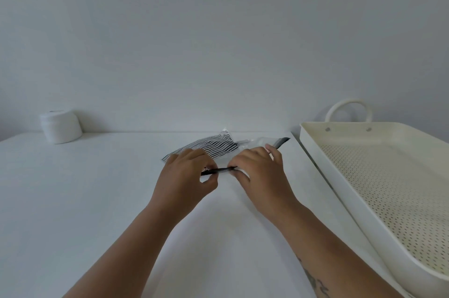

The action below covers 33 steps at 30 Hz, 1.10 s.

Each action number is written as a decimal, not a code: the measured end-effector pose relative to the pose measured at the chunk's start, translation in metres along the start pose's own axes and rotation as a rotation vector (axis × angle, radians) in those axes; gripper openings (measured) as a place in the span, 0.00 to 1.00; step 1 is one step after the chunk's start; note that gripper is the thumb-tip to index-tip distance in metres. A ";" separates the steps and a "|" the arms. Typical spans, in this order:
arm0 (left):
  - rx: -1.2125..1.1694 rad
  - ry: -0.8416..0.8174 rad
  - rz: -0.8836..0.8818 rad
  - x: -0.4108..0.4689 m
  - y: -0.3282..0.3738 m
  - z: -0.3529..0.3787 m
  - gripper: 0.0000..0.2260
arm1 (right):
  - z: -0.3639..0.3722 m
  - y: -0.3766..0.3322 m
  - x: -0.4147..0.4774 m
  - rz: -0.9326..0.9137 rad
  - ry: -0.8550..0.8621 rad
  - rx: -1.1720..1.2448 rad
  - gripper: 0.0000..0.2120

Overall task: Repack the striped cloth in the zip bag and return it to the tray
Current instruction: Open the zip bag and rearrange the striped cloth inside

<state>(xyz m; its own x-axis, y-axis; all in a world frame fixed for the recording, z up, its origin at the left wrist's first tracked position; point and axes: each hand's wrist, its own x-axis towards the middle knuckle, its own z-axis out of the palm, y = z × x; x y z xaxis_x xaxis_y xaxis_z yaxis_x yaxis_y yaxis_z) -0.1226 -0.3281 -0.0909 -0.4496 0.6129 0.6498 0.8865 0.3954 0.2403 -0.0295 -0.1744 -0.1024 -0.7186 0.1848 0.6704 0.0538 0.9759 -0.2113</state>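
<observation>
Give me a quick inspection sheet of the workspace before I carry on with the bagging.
Surface: white table, mostly bare.
Job's things: striped cloth lying with the clear zip bag at table centre; whether it is fully inside cannot be told. Cream perforated tray at right holds nothing.
Clutter: white roll at far left by the wall.
Grippers: left hand and right hand both pinch the bag's dark zip strip.
Cables: nothing seen.
Surroundings: plain white wall.

Soft even light, faint shadows, wide-angle edge bending.
</observation>
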 end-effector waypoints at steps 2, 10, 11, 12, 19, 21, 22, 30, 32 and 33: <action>-0.027 0.002 0.003 0.000 0.001 0.000 0.04 | 0.000 0.002 0.000 0.020 -0.003 0.020 0.03; -0.119 -0.008 -0.012 -0.002 -0.018 0.000 0.11 | -0.002 0.021 0.001 0.066 -0.010 0.175 0.05; -0.121 -0.039 -0.037 -0.004 -0.023 0.001 0.15 | -0.003 0.024 0.001 0.092 -0.037 0.233 0.04; -0.121 -0.075 -0.071 -0.005 -0.029 0.001 0.20 | -0.003 0.026 0.000 0.123 -0.069 0.297 0.04; -0.034 -0.139 -0.151 -0.010 -0.047 0.009 0.19 | -0.006 0.034 -0.006 0.175 -0.166 0.449 0.04; 0.007 -0.146 -0.154 -0.009 -0.043 0.011 0.15 | -0.007 0.037 -0.008 0.194 -0.165 0.428 0.04; 0.019 -0.144 -0.156 -0.008 -0.041 0.012 0.13 | -0.007 0.038 -0.009 0.199 -0.166 0.401 0.04; 0.010 -0.200 -0.104 -0.006 -0.031 0.011 0.18 | -0.006 0.055 -0.012 0.304 -0.198 0.270 0.19; -0.029 -0.157 -0.133 -0.004 -0.031 0.011 0.19 | -0.010 0.053 -0.010 0.403 -0.154 0.339 0.21; -0.036 -0.123 -0.157 -0.003 -0.031 0.010 0.19 | -0.013 0.050 -0.008 0.446 -0.106 0.390 0.20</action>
<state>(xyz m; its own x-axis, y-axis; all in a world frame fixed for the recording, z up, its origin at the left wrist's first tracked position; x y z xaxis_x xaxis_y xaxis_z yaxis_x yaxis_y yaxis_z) -0.1501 -0.3354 -0.1081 -0.5904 0.6257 0.5098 0.8070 0.4691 0.3588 -0.0124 -0.1255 -0.1092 -0.7515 0.5343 0.3870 0.1216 0.6887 -0.7148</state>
